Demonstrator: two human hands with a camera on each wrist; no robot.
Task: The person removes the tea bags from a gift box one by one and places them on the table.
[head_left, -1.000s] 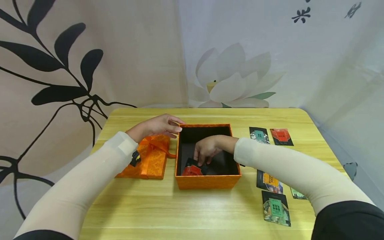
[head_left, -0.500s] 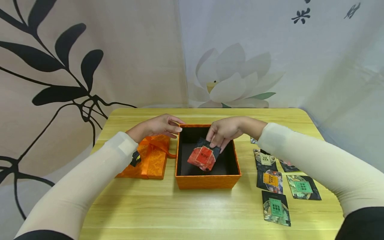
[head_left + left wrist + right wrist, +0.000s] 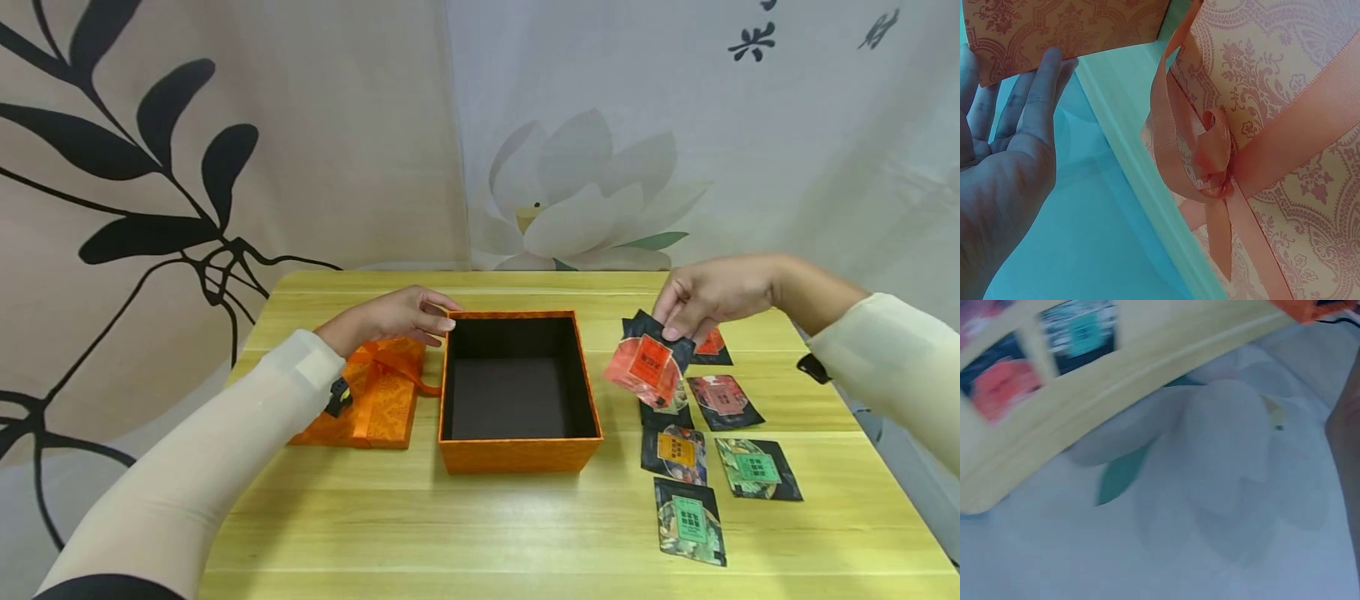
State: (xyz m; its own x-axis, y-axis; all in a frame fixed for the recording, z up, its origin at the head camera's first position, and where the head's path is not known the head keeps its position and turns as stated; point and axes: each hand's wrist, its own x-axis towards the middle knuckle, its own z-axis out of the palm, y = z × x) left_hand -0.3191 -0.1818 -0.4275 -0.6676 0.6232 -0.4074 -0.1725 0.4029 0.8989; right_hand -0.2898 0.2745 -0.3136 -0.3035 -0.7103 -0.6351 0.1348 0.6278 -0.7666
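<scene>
My right hand (image 3: 716, 292) pinches the top of a black and red sachet (image 3: 645, 367) between thumb and fingers. It holds the sachet above other sachets on the right side of the table. My left hand (image 3: 397, 315) touches the back left corner of an uncovered orange box (image 3: 521, 457) with a dark, bare inside. In the left wrist view, its fairly straight fingers (image 3: 1041, 94) lie against the box's patterned outer wall (image 3: 1066, 34). The right wrist view is blurred; the held sachet is out of it.
Left of the box lies an orange lid (image 3: 390, 412) tied with a ribbon bow (image 3: 1213, 150), partly behind the left arm. Several flat sachets lie at the right, among them a front green one (image 3: 690, 521), an orange-labelled one (image 3: 677, 452) and a pink one (image 3: 725, 400).
My right hand has lifted the red sachet out of the box and carried it right, over the other sachets. The left hand has stayed at the box's corner.
</scene>
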